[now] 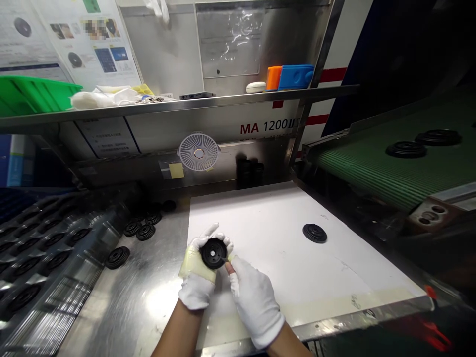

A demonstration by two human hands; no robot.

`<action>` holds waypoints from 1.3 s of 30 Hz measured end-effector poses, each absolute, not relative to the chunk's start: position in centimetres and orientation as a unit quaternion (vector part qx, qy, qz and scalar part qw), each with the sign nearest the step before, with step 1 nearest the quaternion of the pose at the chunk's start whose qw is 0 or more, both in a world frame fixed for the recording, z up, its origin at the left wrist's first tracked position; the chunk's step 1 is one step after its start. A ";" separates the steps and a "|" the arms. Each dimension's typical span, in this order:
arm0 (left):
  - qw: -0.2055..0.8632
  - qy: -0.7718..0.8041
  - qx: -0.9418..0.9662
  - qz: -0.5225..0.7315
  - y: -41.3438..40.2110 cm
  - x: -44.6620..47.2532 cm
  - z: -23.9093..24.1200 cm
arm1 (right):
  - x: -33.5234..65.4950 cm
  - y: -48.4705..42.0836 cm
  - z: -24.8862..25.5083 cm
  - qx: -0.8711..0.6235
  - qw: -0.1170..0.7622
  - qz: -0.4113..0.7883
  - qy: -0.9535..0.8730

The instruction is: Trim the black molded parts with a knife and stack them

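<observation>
My left hand (197, 277), in a white glove, is closed around a round black ribbed disc (213, 253), held up with its face toward me over the white sheet (282, 277). My right hand (255, 302), also gloved, pinches a thin small tool whose tip touches the disc's right edge; I cannot make out what the tool is. A second black disc (314, 232) lies flat on the white sheet, well to the right of both hands.
Several black discs (145, 231) lie loose on the steel bench (141, 302) to the left, beside a tray of discs (33, 258). A green conveyor belt (394, 173) at right carries two more. A small white fan (199, 151) stands behind; a shelf (178, 105) holds a green bin.
</observation>
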State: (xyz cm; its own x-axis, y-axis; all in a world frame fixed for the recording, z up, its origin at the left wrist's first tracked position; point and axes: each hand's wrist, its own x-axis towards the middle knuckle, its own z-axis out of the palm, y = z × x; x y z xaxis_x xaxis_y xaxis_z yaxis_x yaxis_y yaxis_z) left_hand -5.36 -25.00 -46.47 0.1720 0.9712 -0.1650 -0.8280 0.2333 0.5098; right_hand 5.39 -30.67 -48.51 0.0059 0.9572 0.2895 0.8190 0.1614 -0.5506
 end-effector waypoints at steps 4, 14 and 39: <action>0.719 0.210 0.137 0.648 -24.4 -4.4 -46.9 | 5.1 -30.6 -48.7 -0.652 0.293 0.111 -0.690; 0.753 0.248 0.158 0.588 -25.2 -5.2 -45.9 | 5.4 -30.5 -48.3 -0.639 0.311 0.102 -0.696; 0.689 0.204 0.129 0.683 -25.8 -5.0 -45.9 | 3.9 -31.8 -48.3 -0.629 0.304 0.134 -0.703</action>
State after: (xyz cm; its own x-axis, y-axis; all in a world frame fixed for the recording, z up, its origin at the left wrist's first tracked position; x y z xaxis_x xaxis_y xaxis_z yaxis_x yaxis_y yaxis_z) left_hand -4.97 -25.76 -45.94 -0.0165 0.9944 -0.1048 -0.8891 0.0334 0.4564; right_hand 3.86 -31.85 -48.27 -0.0249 0.9655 0.2593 0.8028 0.1739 -0.5704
